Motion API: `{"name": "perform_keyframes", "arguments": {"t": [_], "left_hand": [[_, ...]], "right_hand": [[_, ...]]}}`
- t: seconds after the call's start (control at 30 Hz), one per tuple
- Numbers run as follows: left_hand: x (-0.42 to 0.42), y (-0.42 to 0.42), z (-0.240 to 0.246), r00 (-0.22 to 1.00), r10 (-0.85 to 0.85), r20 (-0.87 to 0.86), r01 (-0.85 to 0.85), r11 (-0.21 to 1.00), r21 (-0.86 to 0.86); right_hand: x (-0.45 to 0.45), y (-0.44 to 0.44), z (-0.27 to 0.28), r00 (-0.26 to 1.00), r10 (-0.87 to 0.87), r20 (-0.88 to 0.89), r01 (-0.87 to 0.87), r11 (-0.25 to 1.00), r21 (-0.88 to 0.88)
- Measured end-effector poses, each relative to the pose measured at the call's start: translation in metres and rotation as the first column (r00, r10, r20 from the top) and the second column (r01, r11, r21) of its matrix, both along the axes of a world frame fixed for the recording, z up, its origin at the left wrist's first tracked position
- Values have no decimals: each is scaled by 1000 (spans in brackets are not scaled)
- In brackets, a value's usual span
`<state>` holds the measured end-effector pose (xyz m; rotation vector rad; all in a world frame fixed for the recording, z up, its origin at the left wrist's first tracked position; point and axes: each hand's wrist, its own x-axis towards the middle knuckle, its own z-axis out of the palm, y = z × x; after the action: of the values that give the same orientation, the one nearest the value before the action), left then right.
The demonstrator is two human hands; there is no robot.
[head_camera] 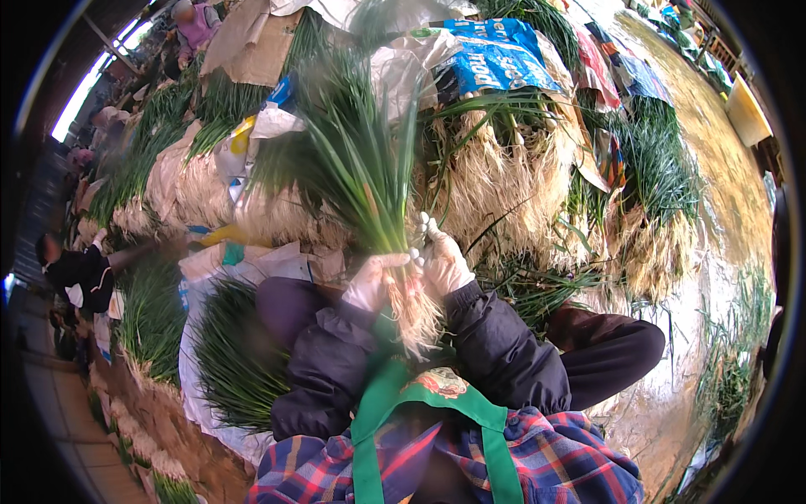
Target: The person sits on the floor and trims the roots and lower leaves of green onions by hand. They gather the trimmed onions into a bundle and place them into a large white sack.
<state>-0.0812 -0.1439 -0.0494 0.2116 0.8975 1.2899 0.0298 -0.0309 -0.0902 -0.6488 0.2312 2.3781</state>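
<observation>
Both my hands wear whitish gloves. A bunch of green onions (384, 214) stands upright between them, long green leaves up, pale stringy roots hanging down over my lap. My left hand (368, 283) is closed around the lower stems from the left. At the right side of the same bunch, my right hand (444, 258) has its thumb and fingertips raised against the stem bases; whether it grips any stems is unclear. Beyond my right hand lies a large heap of green onions with roots towards me (497, 183), partly under a blue and white printed sack (497, 57).
Green onions (236, 353) lie on a white sheet (192, 378) by my left knee. Loose leaves (548, 283) lie near my right knee. More rooted bunches (655, 164) stand at the right. Co-workers sit at the far left (82, 271) and upper left (196, 25). A yellowish tub (747, 112) is upper right.
</observation>
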Motion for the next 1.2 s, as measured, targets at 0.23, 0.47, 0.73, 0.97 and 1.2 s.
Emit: {"name": "perform_keyframes", "arguments": {"t": [0.23,0.47,0.73,0.97,1.2], "left_hand": [[4,-21,33,995,80,59,-90,972,216],[6,-12,64,997,25,73,-43,962,269],[-13,4,111,961,-90,261,-37,895,444],[11,35,141,996,71,62,-94,800,592],[-24,13,158,884,466,-17,-273,547,792]], "right_hand": [[56,27,24,357,-330,874,-887,174,428],[67,8,81,634,354,688,-716,-69,695],[99,8,87,558,201,805,-822,4,569],[82,-18,106,715,550,-432,-150,724,674],[133,-4,97,866,498,-46,-309,606,733]]}}
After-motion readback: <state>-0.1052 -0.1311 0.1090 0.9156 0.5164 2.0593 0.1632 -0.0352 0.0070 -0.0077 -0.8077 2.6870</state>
